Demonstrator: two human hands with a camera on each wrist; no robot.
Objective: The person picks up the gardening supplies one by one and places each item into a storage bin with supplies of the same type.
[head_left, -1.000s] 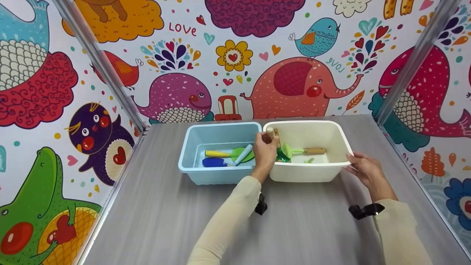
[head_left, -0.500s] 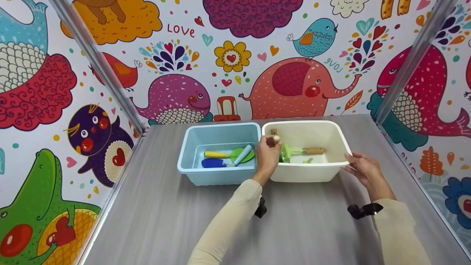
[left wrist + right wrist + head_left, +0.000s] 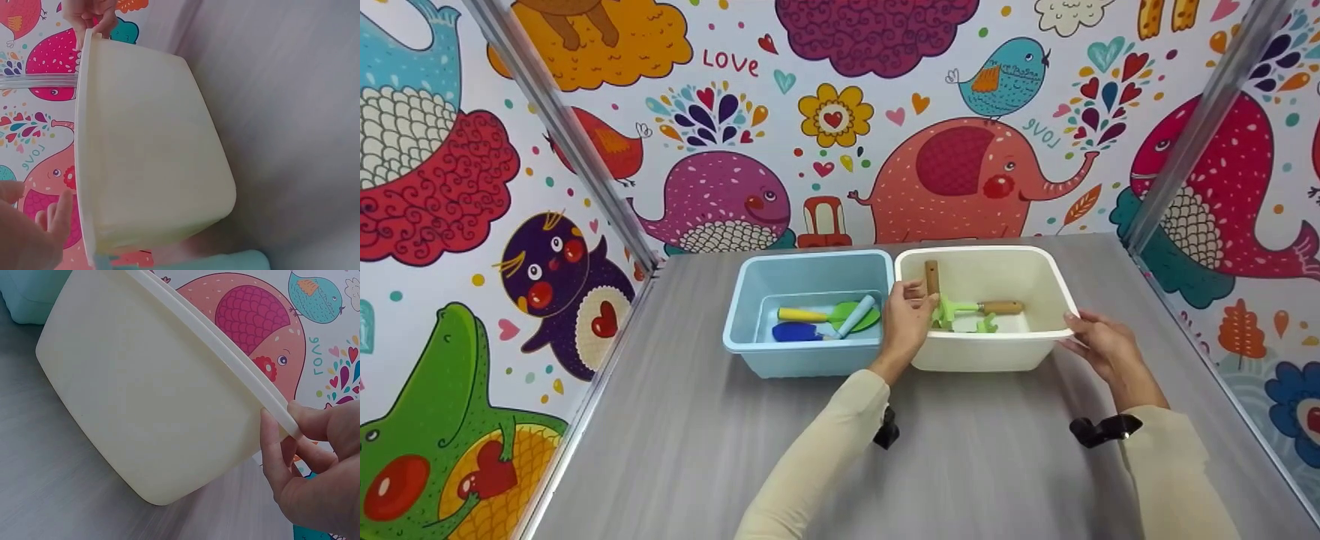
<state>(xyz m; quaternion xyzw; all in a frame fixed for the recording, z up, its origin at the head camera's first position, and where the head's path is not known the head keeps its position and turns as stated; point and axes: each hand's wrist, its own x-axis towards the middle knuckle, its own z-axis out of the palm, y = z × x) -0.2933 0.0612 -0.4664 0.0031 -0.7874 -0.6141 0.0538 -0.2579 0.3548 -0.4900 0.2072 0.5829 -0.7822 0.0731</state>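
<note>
My left hand [image 3: 907, 322] hovers over the left end of the white bin [image 3: 990, 352], fingers apart in the left wrist view with nothing visible between them. Beside its fingertips a wooden handle [image 3: 932, 277] stands up against the bin's wall. Inside the bin lie a light green toy garden tool with a wooden handle [image 3: 1001, 307] and a small light green pronged piece [image 3: 987, 324]; the left hand hides some of the contents. At the bin's right end my right hand [image 3: 1102, 345] pinches the rim [image 3: 281, 413] between thumb and fingers.
A light blue bin [image 3: 802, 360] stands against the white one on its left. In it lie a yellow handle [image 3: 801, 314], a green blade [image 3: 846, 309], a blue blade [image 3: 797, 331] and a light blue handle [image 3: 856, 316]. Patterned walls surround the grey table [image 3: 675, 435].
My left hand has let go of a pale handle and lowered slightly at the bin's left end. The wooden handle and pronged piece show more fully. My right hand stays on the rim.
</note>
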